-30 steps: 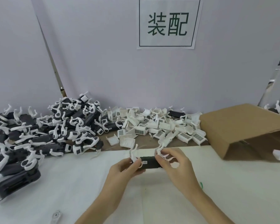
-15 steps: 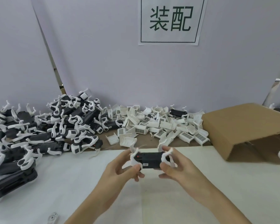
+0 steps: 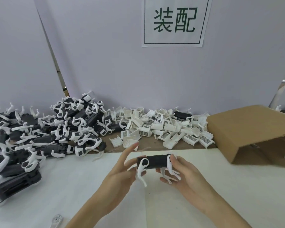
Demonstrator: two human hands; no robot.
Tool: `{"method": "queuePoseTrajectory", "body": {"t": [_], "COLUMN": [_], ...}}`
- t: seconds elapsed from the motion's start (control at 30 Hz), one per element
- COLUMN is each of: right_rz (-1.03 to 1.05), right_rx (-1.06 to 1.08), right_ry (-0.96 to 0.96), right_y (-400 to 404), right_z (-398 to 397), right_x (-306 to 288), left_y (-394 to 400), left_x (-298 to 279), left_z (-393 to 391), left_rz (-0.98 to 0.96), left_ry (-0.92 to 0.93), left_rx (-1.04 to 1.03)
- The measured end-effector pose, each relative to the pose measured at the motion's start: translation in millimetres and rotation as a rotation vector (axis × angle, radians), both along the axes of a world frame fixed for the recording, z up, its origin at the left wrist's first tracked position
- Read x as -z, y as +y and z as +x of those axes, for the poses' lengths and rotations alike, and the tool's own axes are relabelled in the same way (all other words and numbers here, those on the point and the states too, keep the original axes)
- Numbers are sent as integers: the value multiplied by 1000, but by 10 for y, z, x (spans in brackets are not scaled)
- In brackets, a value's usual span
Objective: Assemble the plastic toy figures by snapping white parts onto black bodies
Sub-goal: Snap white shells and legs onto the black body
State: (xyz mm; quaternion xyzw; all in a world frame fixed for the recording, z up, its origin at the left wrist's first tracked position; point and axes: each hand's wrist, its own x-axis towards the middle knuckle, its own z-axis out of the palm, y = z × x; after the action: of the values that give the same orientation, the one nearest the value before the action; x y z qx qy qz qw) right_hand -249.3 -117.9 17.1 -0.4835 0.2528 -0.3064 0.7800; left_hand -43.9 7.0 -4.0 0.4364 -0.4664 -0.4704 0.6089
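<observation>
Compared with half a second ago, the black oblong toy body with white plastic legs [image 3: 155,162] is now sitting turned, legs pointing down. The right hand [image 3: 182,171] is grasping its right end, fingers curled around the white legs there. The left hand [image 3: 122,171] is lying released, fingers straight, fingertips touching the body's left end. Beyond the body, loose white vented plastic parts [image 3: 164,129] are lying heaped on the brown table [image 3: 146,146]. Left of the body, assembled black-and-white figures [image 3: 48,129] are piling up; right of it, a brown cardboard box [image 3: 247,129] is lying tipped.
</observation>
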Motion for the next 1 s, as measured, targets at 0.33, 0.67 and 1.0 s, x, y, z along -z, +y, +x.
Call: {"method": "queuePoseTrajectory", "body": {"t": [0.33,0.67,1.0], "right_rz": [-373,-634,-832], "right_rx": [71,165,24], "right_ry": [-7,24,262], "right_y": [127,303,186], "right_z": [35,140,95], "right_x": [-46,37,163], "left_y": [-4,12,57], "left_x": [-42,34,-84], "left_z": [-224,-317,-362], "left_rz": [13,-217,-145], "left_ry": [-197,-983,-560], "left_rx": [-321,-608,-401]}}
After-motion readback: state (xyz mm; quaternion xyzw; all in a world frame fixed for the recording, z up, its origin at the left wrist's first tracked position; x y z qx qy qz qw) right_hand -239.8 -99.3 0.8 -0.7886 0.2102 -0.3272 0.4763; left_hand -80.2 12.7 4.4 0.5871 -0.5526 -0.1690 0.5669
